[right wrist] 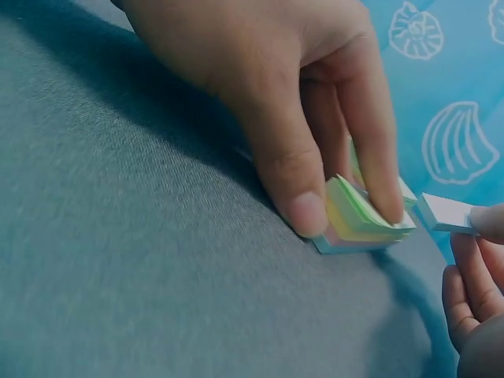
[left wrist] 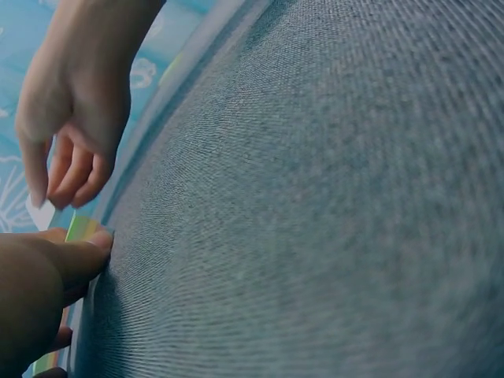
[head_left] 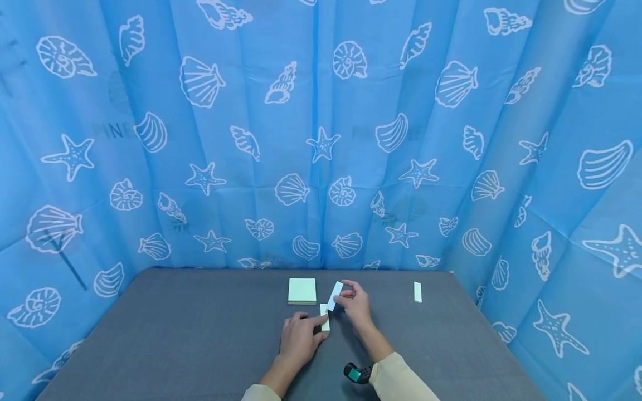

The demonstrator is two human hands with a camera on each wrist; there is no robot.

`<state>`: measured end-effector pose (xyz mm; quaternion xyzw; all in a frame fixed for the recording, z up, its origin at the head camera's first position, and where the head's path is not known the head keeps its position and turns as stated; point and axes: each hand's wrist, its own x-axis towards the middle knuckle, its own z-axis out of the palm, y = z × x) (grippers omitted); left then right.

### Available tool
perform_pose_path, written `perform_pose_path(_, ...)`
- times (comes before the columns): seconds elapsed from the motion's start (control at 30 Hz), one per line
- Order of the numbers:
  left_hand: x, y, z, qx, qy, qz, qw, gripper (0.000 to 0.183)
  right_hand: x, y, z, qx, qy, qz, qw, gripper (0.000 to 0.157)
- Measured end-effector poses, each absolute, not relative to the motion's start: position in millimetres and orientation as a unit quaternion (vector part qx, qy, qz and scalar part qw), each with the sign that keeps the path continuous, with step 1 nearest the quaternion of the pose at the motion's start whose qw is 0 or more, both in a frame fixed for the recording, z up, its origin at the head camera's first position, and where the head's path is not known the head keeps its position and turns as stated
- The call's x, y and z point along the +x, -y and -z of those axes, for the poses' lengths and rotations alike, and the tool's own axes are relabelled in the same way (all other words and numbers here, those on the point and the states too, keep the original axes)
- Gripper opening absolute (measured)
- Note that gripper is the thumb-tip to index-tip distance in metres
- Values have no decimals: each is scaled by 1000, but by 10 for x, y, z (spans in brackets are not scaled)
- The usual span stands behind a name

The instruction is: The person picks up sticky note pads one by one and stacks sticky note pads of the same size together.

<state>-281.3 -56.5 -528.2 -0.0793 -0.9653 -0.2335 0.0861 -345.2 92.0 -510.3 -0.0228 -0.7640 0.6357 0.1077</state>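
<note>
On the grey table, a narrow sticky-note pad with layered green, yellow, pink and blue edges lies under my left hand. Thumb and index finger of that hand pinch it along its sides; its top leaves bend up slightly in the right wrist view. My right hand pinches a thin white strip between thumb and fingers, raised and tilted just beyond the pad. In the right wrist view the strip juts from the right thumb. The left hand covers much of the pad in the left wrist view.
A square stack of pale green sticky notes lies just behind the left hand. Farther right is another narrow pale pad. A black device with a teal face sits at the right forearm. A blue shell-print curtain hangs behind the grey table.
</note>
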Motion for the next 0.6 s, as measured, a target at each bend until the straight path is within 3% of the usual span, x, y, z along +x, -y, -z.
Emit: perform_pose_path(0.6, -2828, 592, 5205, -153, 967, 173, 105, 40, -3546, -806, 5200, 26, 835, -539, 107, 39)
